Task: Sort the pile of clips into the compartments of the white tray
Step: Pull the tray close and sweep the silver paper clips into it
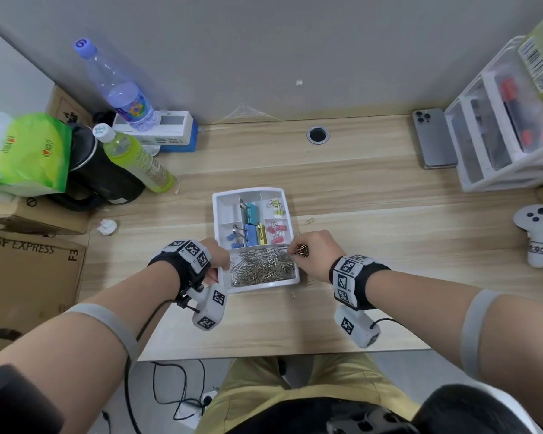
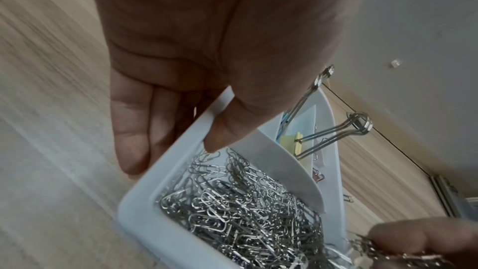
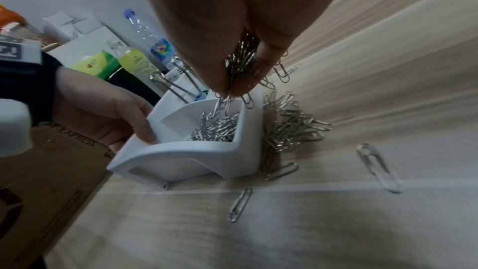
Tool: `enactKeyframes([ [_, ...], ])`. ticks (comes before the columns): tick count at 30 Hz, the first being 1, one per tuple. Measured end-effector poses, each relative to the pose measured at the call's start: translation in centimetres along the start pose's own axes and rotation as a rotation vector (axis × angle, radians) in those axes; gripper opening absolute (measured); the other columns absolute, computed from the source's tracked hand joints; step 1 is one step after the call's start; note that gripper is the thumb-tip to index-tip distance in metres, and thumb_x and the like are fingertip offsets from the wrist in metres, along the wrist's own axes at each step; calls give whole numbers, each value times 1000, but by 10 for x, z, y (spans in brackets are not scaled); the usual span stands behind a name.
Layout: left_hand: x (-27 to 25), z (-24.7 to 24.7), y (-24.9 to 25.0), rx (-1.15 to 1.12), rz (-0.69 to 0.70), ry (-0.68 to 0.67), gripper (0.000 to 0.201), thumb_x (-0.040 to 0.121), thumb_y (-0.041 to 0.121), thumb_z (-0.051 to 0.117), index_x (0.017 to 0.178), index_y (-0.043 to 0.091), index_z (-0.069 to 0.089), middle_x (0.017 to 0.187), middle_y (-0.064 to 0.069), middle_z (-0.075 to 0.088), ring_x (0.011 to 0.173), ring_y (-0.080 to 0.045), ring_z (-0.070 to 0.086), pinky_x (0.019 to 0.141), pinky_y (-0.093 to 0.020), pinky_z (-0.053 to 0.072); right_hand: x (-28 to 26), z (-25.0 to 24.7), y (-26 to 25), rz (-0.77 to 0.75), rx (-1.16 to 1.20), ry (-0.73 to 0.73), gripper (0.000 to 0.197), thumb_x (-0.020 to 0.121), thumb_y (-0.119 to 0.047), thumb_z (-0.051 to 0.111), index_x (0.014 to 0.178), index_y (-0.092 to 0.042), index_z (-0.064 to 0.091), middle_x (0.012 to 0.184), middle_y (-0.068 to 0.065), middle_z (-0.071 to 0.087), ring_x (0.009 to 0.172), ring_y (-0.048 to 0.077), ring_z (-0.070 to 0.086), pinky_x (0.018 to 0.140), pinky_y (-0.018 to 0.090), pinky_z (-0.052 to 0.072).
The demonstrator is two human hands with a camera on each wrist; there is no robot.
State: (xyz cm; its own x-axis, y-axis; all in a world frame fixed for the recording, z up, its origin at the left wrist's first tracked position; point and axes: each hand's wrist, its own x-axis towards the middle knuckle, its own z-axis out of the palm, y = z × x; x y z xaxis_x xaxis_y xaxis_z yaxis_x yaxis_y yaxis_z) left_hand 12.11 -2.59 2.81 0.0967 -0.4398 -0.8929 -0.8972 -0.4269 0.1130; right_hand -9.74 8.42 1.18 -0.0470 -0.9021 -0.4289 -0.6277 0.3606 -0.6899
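The white tray [image 1: 216, 214] sits mid-desk; its upper compartments hold blue, teal, yellow and pink binder clips [image 1: 250, 234]. Silver paper clips [image 1: 261, 267] fill the wide near compartment. My left hand [image 1: 215, 270] grips the tray's near-left corner, thumb [image 2: 225, 130] inside the wall and fingers [image 2: 131, 140] outside. My right hand [image 1: 298, 250] pinches a bunch of paper clips [image 3: 239, 64] above the tray's right edge, some dangling into the compartment. A pile of paper clips [image 3: 289, 128] lies on the desk against the tray's right wall [image 3: 248, 150].
Loose paper clips [image 3: 380, 169] lie near the tray. A phone [image 1: 434, 139], drawer organiser [image 1: 502, 126] and white controller [image 1: 536, 233] are at the right. Bottles [image 1: 135, 158], a black kettle [image 1: 101, 173], boxes [image 1: 29, 270] and crumpled paper [image 1: 107, 227] crowd the left.
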Motion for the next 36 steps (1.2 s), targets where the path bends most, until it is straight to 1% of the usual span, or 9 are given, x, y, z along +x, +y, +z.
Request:
enactKeyframes([
  [5,-1,0,0,-16,6,6,9,90,2,58,91,1,49,102,-32,69,94,-41,72,82,-53,59,6,21,-22,-61,-37,-71,15,88,-14,67,101,-16,75,123,2,66,117,17,59,99,23,41],
  [7,-1,1,0,-21,8,5,11,90,2,58,89,2,48,100,-31,70,93,-40,72,82,-52,59,7,32,-27,-94,-104,-154,23,88,-22,68,111,-22,71,123,-1,66,114,18,60,101,29,46],
  [10,-2,0,-2,-21,5,12,14,89,3,59,86,5,45,99,-30,69,92,-39,72,83,-52,59,5,40,-31,-172,-195,-209,28,87,-23,62,113,-28,70,118,-6,68,106,16,63,92,37,54],
  [15,-1,-4,-7,-13,4,21,10,89,3,59,87,2,49,99,-31,71,91,-40,73,82,-52,59,2,25,-26,-292,-234,-130,32,89,-15,52,113,-22,71,118,-5,69,107,17,63,94,33,51],
  [20,-3,-10,-11,-1,5,46,11,91,2,58,84,0,50,98,-31,70,90,-40,73,82,-51,59,13,-4,-7,-179,-188,92,24,88,-17,55,109,-24,66,102,-11,60,92,8,56,85,29,53],
  [23,-2,-11,-14,3,2,70,11,92,0,57,84,2,49,91,-28,67,78,-38,68,81,-50,60,28,-21,14,5,-317,42,50,84,-15,56,133,-14,51,130,4,51,118,22,48,101,36,44],
  [25,0,-11,-15,4,-3,77,11,92,-1,54,83,1,49,86,-27,65,75,-36,67,81,-50,59,35,-26,25,85,-372,-29,65,79,-13,57,142,-12,40,139,7,41,127,27,39,106,39,40],
  [29,1,-10,-14,12,-5,73,12,92,-2,51,80,1,49,81,-26,63,73,-36,66,82,-51,59,45,-18,35,11,-414,-84,62,73,-6,57,134,-11,48,136,5,41,125,26,36,103,39,41],
  [36,3,-12,-14,12,-16,40,4,90,-1,54,88,-4,53,88,-27,66,77,-36,68,82,-50,59,34,8,36,-138,-284,-267,42,79,3,50,114,-14,68,114,1,57,110,22,52,99,35,44],
])
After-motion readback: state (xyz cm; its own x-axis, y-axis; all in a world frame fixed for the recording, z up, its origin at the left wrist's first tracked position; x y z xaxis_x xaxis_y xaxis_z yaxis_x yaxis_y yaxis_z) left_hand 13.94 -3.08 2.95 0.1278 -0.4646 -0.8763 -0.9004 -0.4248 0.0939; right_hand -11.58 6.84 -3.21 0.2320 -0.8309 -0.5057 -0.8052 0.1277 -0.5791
